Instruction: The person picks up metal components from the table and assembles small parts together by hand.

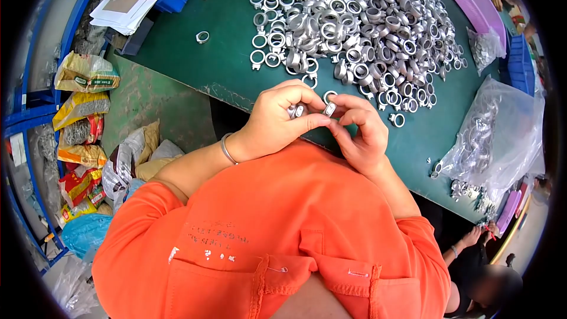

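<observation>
Green table (177, 65) spreads out ahead of me, with a big heap of metal rings (366, 29) from twelve to one o'clock. Off at ten o'clock lies a loose ring (202, 37), and at three slumps a clear plastic bag (496, 142). Close to me, by the near edge, my left hand (277, 111) is curled round small metal parts (297, 110) (how many, I cannot tell), while my right hand (361, 129) pinches another metal part (331, 108) between thumb and fingertips, just beside the left thumb. Smooth metal in a light pinch could slip if my thumb rolls, and past the edge it would drop toward six o'clock. Crowding the left fingers might squeeze one out; landing at twelve, it would be lost among lookalikes.
</observation>
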### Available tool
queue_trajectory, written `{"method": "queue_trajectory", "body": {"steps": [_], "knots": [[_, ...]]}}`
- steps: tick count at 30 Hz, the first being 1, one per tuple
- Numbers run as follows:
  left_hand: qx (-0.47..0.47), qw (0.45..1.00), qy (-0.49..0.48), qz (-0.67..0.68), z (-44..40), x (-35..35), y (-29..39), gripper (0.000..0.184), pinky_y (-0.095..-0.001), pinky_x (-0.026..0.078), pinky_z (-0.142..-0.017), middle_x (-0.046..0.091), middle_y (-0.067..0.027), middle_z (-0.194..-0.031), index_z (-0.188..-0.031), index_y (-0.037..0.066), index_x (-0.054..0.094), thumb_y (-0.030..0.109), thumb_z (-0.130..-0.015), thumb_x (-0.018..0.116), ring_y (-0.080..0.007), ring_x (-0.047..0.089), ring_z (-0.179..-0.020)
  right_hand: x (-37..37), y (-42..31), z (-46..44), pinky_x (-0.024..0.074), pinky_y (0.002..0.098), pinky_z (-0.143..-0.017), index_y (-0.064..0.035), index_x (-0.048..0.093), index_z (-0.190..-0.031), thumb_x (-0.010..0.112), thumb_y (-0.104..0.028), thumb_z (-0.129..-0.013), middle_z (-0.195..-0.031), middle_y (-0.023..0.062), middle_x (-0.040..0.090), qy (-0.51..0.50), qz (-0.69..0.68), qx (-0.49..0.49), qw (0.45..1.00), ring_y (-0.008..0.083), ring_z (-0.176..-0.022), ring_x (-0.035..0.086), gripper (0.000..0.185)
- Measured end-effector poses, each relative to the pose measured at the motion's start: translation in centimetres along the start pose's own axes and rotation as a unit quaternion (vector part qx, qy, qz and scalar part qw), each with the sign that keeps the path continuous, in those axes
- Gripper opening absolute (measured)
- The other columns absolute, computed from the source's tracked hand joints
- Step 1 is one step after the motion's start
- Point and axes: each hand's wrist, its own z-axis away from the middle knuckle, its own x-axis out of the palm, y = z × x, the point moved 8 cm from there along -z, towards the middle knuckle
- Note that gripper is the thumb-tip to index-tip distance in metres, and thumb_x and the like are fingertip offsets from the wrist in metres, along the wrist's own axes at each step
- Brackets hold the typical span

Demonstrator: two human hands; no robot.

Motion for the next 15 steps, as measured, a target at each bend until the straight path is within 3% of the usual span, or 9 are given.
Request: {"method": "queue_trajectory", "body": {"steps": [6,9,10,11,12,14,15], "knots": [[0.000,1.000,-0.005,-0.012,0.1,0.1,-0.1,0.017,-0.0226,0.045,-0.065,0.060,-0.0061,-0.085,-0.084,0.002,0.063,0.002,-0.071,0.073,-0.0109,0.057,-0.074,-0.2,-0.7,-0.1,0.0524,0.0276,-0.064,-0.0009,0.051,-0.079,0.067,0.011,-0.069,-0.101,0.0181,0.060,0.002,0.029,-0.014,0.999,0.0214,-0.076,0.062,0.023],[0.032,0.999,0.002,-0.019,0.1,0.0,0.3,0.013,-0.0229,0.048,-0.065,0.061,-0.0069,-0.087,-0.090,0.000,0.063,0.000,-0.077,0.066,-0.0132,0.059,-0.077,-0.4,-1.5,-0.2,0.0508,0.0300,-0.064,-0.0002,0.053,-0.079,0.064,0.014,-0.067,-0.099,0.0171,0.061,-0.008,0.073,-0.056,0.996,0.0243,-0.076,0.061,0.022],[-0.101,0.989,-0.005,0.110,0.2,0.2,-1.5,0.016,-0.0232,0.050,-0.063,0.061,-0.0087,-0.089,-0.096,0.000,0.061,0.001,-0.080,0.061,-0.0152,0.059,-0.079,-0.3,-1.5,-0.2,0.0508,0.0300,-0.064,-0.0002,0.053,-0.079,0.064,0.014,-0.067,-0.099,0.0171,0.061,-0.007,0.072,-0.058,0.996,0.0243,-0.076,0.061,0.022],[-0.228,0.945,-0.011,0.235,0.9,0.8,-3.1,0.020,-0.0235,0.052,-0.061,0.061,-0.0104,-0.092,-0.102,-0.001,0.059,0.003,-0.083,0.055,-0.0172,0.060,-0.081,0.3,-2.1,-0.2,0.0500,0.0307,-0.064,0.0001,0.054,-0.080,0.063,0.014,-0.065,-0.097,0.0167,0.061,-0.034,0.043,-0.089,0.994,0.0256,-0.075,0.061,0.022],[-0.226,0.946,-0.010,0.233,0.8,0.5,-3.4,0.020,-0.0235,0.052,-0.061,0.061,-0.0104,-0.092,-0.102,-0.001,0.059,0.003,-0.083,0.055,-0.0172,0.060,-0.081,0.7,-2.6,-0.1,0.0493,0.0314,-0.064,0.0005,0.055,-0.080,0.061,0.015,-0.064,-0.096,0.0163,0.061,-0.060,0.014,-0.121,0.991,0.0268,-0.075,0.060,0.022],[-0.279,0.820,-0.058,0.497,1.4,1.9,-4.4,0.030,-0.0246,0.054,-0.056,0.060,-0.0143,-0.097,-0.114,-0.001,0.051,0.007,-0.085,0.048,-0.0216,0.061,-0.082,0.2,-2.4,-0.5,0.0495,0.0319,-0.064,0.0010,0.056,-0.081,0.059,0.015,-0.064,-0.095,0.0168,0.062,-0.048,0.029,-0.096,0.994,0.0278,-0.074,0.060,0.023],[-0.295,0.824,-0.024,0.482,1.6,1.6,-4.5,0.027,-0.0216,0.047,-0.047,0.058,-0.0138,-0.093,-0.111,0.001,0.050,0.011,-0.085,0.049,-0.0192,0.059,-0.072,-0.3,-1.0,-0.7,0.0482,0.0324,-0.063,0.0001,0.056,-0.084,0.062,0.011,-0.066,-0.091,0.0150,0.060,-0.025,0.086,-0.028,0.996,0.0279,-0.074,0.059,0.022]]}}
